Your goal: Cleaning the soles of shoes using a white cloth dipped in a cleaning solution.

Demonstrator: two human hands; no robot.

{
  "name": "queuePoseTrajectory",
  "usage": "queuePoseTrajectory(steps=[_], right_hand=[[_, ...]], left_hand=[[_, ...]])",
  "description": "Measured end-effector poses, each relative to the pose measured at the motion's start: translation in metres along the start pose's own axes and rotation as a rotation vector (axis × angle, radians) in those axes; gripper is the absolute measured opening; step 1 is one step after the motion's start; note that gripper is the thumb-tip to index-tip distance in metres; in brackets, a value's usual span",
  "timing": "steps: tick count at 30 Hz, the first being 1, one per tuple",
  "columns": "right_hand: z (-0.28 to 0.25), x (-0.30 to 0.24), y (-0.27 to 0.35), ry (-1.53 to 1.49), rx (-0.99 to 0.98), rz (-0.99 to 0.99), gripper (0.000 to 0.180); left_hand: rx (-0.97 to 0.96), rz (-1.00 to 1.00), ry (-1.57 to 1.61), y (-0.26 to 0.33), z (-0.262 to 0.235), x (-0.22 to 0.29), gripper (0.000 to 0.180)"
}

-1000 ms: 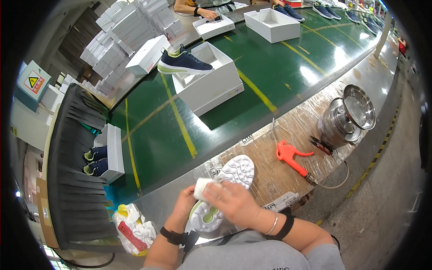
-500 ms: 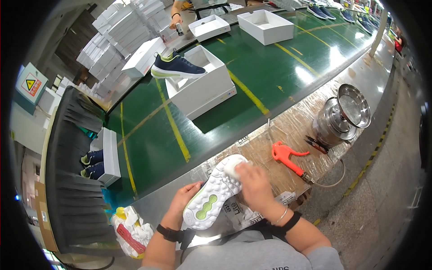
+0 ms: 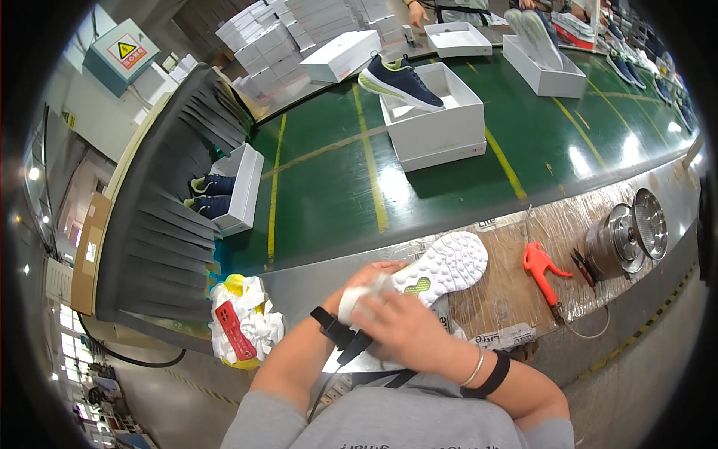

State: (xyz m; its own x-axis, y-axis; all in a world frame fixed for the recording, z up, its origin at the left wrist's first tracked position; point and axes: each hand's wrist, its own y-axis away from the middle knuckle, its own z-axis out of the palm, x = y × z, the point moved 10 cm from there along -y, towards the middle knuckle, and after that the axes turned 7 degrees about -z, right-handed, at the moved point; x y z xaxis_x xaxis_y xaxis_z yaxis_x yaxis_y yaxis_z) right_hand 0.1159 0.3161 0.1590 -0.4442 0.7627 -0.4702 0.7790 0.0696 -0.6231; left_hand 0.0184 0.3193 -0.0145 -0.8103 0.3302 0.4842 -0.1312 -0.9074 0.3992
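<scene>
1. A person's right hand (image 3: pixel 404 325), blurred, grasps a white pad (image 3: pixel 351 301) at the heel end of an upturned shoe (image 3: pixel 452 262).
2. The left hand (image 3: pixel 364 277), partly hidden, clasps the shoe's far side near the heel.
3. The shoe, pale knobbed sole facing up, lies before the worker over the near surface (image 3: pixel 493 303); whether it touches down cannot be told.
4. Work on the sole appears under way, not finished: the pad is at the heel, while the toe end lies uncovered and looks white. How much has been wiped cannot be judged.
5. Across the green belt (image 3: pixel 321 194), a navy shoe (image 3: pixel 402 81) perches on the rim of an open white box (image 3: pixel 441 135), not settled inside; at left, a lidless box (image 3: pixel 245 187) holds a navy pair (image 3: pixel 212 196).
</scene>
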Motion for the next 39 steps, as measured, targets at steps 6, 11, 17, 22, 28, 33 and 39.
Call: queuePoseTrajectory(steps=[6, 11, 17, 22, 28, 33, 39], right_hand=[[-0.005, -0.022, 0.047, 0.293, -0.260, -0.255, 0.039], [-0.041, 0.029, 0.090, 0.445, -0.323, 0.036, 0.043], [-0.020, -0.016, 0.037, 0.404, -0.056, -0.126, 0.043], [-0.037, 0.087, 0.065, 0.506, 0.090, 0.168, 0.044], [-0.082, 0.177, 0.098, 0.398, 0.122, 0.557, 0.035], [-0.105, 0.178, 0.122, -0.040, 0.460, 0.601, 0.029], [-0.098, 0.195, 0.138, -0.353, 0.632, 0.751, 0.031]], left_hand=[[0.522, -0.026, -0.256, 0.000, -0.037, 0.005, 0.026], [0.353, -0.092, 0.062, -0.006, -0.027, 0.001, 0.024], [0.422, -0.086, -0.020, -0.018, -0.047, 0.002, 0.024], [0.418, -0.123, -0.015, -0.007, -0.050, -0.005, 0.023], [0.548, 0.007, -0.292, 0.002, -0.033, 0.044, 0.024], [0.563, 0.368, -0.594, 0.054, 0.064, 0.190, 0.024], [0.548, 0.607, -0.601, 0.058, 0.104, 0.280, 0.025]])
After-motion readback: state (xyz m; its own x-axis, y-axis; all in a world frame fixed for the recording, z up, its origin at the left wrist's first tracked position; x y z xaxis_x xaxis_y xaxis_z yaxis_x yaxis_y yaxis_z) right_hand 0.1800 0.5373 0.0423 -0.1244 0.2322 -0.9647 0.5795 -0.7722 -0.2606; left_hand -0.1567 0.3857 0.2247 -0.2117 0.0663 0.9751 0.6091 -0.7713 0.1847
